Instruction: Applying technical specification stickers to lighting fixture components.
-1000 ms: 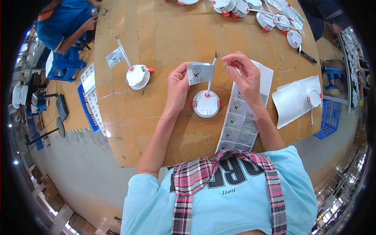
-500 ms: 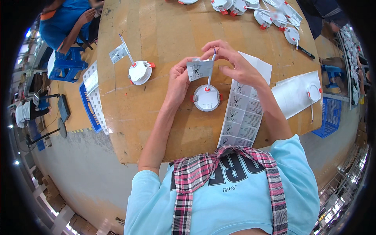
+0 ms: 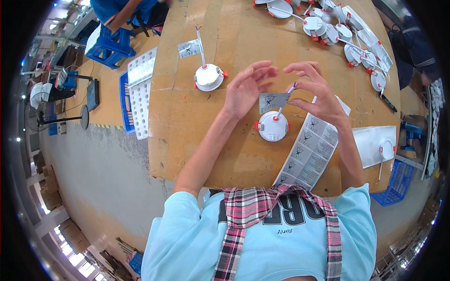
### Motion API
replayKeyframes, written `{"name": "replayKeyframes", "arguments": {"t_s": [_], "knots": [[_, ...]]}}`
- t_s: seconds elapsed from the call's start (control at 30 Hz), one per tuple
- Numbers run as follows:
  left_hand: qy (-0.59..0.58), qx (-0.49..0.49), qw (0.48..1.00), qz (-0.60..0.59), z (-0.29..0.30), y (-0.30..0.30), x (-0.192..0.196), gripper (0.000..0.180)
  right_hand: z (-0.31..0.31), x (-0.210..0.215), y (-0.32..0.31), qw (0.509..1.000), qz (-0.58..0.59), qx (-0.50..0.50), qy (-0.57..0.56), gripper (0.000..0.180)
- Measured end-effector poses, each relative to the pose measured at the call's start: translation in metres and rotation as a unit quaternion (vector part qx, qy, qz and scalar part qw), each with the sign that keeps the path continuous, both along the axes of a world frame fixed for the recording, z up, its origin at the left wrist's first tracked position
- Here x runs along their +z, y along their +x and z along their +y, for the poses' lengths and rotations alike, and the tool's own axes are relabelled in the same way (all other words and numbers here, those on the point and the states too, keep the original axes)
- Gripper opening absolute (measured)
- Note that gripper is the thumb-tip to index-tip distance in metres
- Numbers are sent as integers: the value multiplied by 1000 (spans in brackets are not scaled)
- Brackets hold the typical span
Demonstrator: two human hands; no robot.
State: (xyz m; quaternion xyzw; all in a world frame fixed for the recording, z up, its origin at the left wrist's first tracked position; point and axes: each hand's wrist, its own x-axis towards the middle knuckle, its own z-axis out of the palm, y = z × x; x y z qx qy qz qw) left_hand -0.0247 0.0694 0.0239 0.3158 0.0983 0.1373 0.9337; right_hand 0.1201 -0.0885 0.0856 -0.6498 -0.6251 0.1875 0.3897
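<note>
A round white downlight (image 3: 273, 127) with red-tipped spring clips lies on the table in front of me, its short white cable (image 3: 281, 110) standing up at a tilt. A silver printed label (image 3: 273, 102) sticks out from the cable like a flag. My left hand (image 3: 244, 90) is raised beside the label, fingers spread and holding nothing. My right hand (image 3: 318, 96) curves around the cable's upper end with thumb and fingers apart; whether a fingertip touches it I cannot tell. Under my right forearm lies a sheet of silver labels (image 3: 307, 150).
Another downlight (image 3: 208, 77) with a flagged cable stands to the left. Several downlights (image 3: 314, 27) are heaped at the far right, near a black marker (image 3: 388, 103). A white sheet (image 3: 368, 145) carries one more downlight (image 3: 387, 149). A person (image 3: 123, 14) sits at the far left.
My left hand has let go of the label and opened away to the left. The label now hangs from the cable by itself. The whole view has shifted.
</note>
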Motion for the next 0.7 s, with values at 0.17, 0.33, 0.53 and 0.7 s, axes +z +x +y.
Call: {"name": "replayKeyframes", "arguments": {"t_s": [0.17,0.33,0.53,0.7], "knots": [[375,23,925,52,4,-4,52,44,-4,4,0,999,-22,-27,7,21],[598,0,795,105,-19,9,70,26,-7,-3,-9,994,-12,-110,-15,22],[592,-18,792,151,-24,14,71,18,-15,-8,-27,985,-33,-166,6,23],[622,41,764,169,-11,19,56,15,-23,7,-69,975,-168,-123,74,20]]}}
